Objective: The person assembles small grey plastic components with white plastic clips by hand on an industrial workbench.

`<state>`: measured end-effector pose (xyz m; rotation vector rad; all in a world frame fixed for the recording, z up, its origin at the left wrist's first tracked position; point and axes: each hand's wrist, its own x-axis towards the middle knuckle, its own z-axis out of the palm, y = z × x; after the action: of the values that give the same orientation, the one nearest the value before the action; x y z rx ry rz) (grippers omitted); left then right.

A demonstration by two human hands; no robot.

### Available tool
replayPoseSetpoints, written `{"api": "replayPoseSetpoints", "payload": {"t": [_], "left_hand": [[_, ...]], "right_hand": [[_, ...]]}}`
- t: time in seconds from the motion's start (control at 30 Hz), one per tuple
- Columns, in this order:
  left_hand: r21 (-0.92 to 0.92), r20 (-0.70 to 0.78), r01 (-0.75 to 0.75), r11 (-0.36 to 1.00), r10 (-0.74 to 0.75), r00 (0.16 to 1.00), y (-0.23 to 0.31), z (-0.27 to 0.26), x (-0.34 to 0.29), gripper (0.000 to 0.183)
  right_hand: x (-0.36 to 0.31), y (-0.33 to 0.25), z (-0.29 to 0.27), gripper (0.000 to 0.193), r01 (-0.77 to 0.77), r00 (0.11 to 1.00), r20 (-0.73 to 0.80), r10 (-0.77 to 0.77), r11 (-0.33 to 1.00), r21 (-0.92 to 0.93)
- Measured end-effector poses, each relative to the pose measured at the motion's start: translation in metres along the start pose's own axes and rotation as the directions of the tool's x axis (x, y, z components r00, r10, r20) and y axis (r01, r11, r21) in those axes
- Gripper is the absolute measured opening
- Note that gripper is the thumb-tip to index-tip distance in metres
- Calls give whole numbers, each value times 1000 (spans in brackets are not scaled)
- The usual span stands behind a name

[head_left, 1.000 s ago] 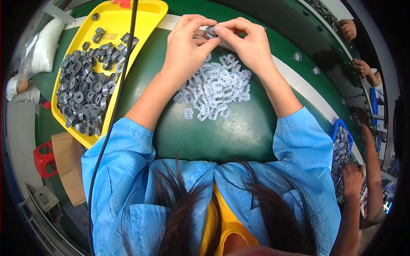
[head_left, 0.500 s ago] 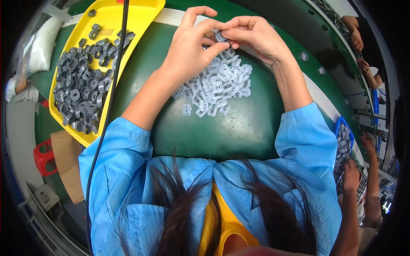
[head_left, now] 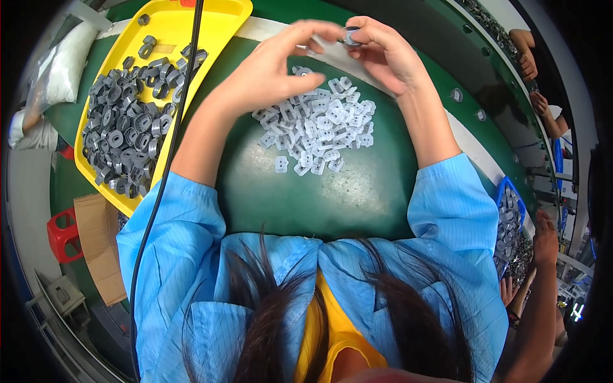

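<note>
Between the thumb and fingers of my right hand (head_left: 386,57) is a small dark grey ring-shaped part (head_left: 350,36), held above the far side of the green table (head_left: 306,207). My left hand (head_left: 274,67) hovers to its left with thumb and fingers apart and nothing visible in it; its fingertips are slightly blurred. Below both hands lies a heap of small translucent white plastic pieces (head_left: 319,124). One more grey ring part (head_left: 301,71) shows at the heap's far edge, near my left thumb.
On the left a yellow tray (head_left: 220,29) holds many grey ring parts (head_left: 121,134). A black cable (head_left: 167,172) crosses in front of it. Beyond runs a green belt (head_left: 440,80) carrying a few white pieces. At right, a co-worker's arm (head_left: 543,281) is beside a blue bin (head_left: 522,207).
My left hand has let go of the grey ring part and drawn back left, its fingers opening. My right hand keeps the part, now slightly higher and farther right.
</note>
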<state>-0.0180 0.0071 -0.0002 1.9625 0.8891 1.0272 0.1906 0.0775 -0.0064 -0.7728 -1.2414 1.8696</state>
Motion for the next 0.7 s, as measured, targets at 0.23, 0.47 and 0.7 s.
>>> {"api": "replayPoseSetpoints", "payload": {"t": [0.23,0.47,0.7], "left_hand": [[320,166,-5,948,-50,985,-17,-8,-8,35],[380,-24,73,922,-70,997,-17,4,-4,33],[283,-250,126,951,-53,967,-20,7,0,39]], "right_hand": [[13,22,-36,32,-37,876,-297,-380,562,-826],[-15,-11,-20,24,180,983,150,-104,422,-889],[-19,-5,6,24,36,992,98,83,552,-833]]}}
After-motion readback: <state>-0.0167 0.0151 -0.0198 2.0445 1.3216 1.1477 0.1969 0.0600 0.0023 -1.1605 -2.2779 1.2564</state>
